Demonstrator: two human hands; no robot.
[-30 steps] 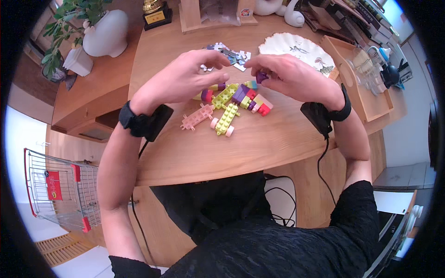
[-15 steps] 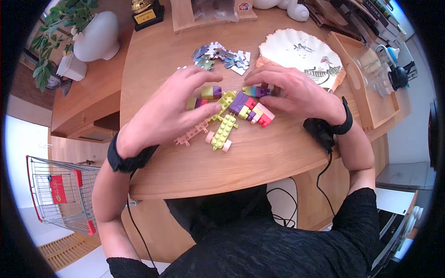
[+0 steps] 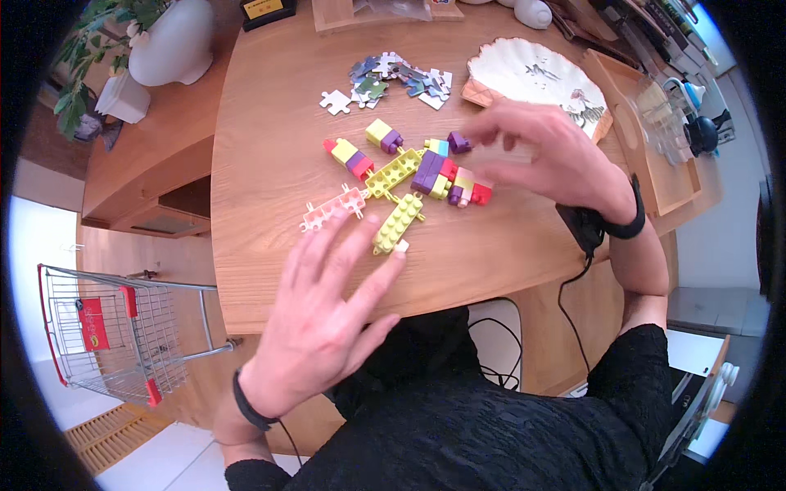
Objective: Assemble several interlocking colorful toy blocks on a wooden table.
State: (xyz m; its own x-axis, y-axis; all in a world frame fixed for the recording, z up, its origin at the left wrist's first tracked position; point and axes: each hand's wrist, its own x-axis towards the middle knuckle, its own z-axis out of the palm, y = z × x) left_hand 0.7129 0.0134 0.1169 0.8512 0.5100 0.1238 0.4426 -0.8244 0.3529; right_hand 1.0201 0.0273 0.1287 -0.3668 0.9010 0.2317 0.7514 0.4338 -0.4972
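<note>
Toy building bricks lie in a cluster mid-table. My left hand (image 3: 319, 319) is open with its fingers spread, reaching over the near side of the cluster. Its fingertips are by a pink wheel-base piece (image 3: 334, 208) and a yellow-green studded base (image 3: 399, 222); whether they touch is unclear. My right hand (image 3: 548, 155) hovers open at the right, fingers curved and apart, near a loose purple brick (image 3: 458, 142) and red brick (image 3: 481, 194). Between the hands are a second yellow-green base (image 3: 393, 173), a purple block (image 3: 428, 170) and a yellow-purple stack (image 3: 384, 135).
Jigsaw pieces (image 3: 368, 88) are heaped behind the bricks. A shell-shaped plate (image 3: 536, 74) sits back right, beside a wooden tray (image 3: 655, 172) with glassware. A black device (image 3: 580, 227) with a cable is under my right wrist. A shopping cart (image 3: 115, 327) stands at the left.
My left hand has drawn back toward me from over the bricks, uncovering a red-yellow stack and the pink base. My right hand has moved right, away from the blue and purple bricks.
</note>
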